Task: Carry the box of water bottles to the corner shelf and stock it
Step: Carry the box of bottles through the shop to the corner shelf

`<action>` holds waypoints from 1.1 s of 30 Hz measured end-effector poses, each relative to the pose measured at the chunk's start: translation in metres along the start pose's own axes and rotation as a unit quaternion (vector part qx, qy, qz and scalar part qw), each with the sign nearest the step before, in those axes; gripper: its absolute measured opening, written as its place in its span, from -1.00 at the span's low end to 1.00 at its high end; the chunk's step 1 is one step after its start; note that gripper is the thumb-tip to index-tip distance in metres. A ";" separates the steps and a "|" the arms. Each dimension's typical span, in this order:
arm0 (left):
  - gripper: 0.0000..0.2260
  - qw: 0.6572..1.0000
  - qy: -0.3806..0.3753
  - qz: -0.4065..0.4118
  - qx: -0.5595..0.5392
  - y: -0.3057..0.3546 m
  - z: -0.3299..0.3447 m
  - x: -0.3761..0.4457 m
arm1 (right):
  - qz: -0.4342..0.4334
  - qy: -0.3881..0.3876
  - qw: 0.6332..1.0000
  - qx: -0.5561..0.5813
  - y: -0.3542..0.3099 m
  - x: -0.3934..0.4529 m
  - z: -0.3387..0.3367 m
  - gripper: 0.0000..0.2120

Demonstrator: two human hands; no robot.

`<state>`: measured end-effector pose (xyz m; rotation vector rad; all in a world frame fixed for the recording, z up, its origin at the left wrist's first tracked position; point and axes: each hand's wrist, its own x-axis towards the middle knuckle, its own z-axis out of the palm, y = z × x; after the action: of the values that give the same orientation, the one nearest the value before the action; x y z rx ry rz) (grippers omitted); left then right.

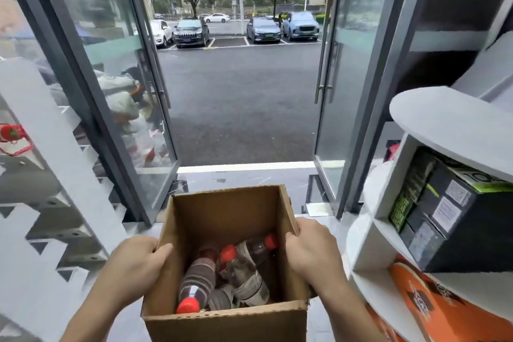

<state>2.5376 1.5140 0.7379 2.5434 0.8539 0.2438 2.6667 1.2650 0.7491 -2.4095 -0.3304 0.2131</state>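
An open brown cardboard box is held up in front of me, low in the middle of the view. Several water bottles with red caps lie jumbled at its bottom. My left hand grips the box's left wall, fingers curled over the rim. My right hand grips the right wall the same way. The white rounded corner shelf stands close on the right, its tiers level with the box.
The shelf's middle tier holds a dark box with green print; an orange pack sits on the tier below. Straight ahead, two glass doors stand open onto a car park. A white rack lines the left.
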 end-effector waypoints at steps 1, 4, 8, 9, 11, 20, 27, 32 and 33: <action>-0.54 1.000 -0.012 0.011 0.001 -0.006 0.001 0.032 | 0.008 0.010 1.000 0.006 -0.010 0.020 0.010 -0.79; -0.55 0.998 -0.043 0.044 0.023 -0.013 0.001 0.129 | 0.043 0.047 0.998 0.012 -0.040 0.077 0.031 -0.86; -0.55 0.991 -0.066 0.113 0.033 0.004 0.000 0.253 | 0.112 0.102 0.988 0.038 -0.072 0.145 0.045 -0.84; -0.55 0.988 -0.073 0.131 0.038 0.011 0.000 0.280 | 0.125 0.116 0.985 0.041 -0.076 0.159 0.046 -0.84; -0.54 0.980 -0.098 0.171 0.037 0.028 0.007 0.332 | 0.153 0.143 0.977 0.046 -0.080 0.191 0.050 -0.87; -0.55 0.955 -0.138 0.263 0.019 0.100 0.075 0.537 | 0.228 0.231 0.945 0.030 -0.084 0.366 0.059 -0.83; -0.61 0.927 -0.201 0.316 0.021 0.170 0.123 0.668 | 0.308 0.282 0.907 0.054 -0.081 0.470 0.064 -0.87; -0.57 0.884 -0.253 0.392 0.025 0.230 0.177 0.743 | 0.399 0.322 0.857 0.054 -0.073 0.528 0.072 -0.72; -0.57 0.871 -0.264 0.414 0.021 0.241 0.190 0.757 | 0.417 0.336 0.843 0.049 -0.073 0.539 0.075 -0.74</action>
<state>3.3231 1.7357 0.7006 2.6498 -0.4670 -0.2230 3.1496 1.5224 0.7057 -2.1963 1.0358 -0.2409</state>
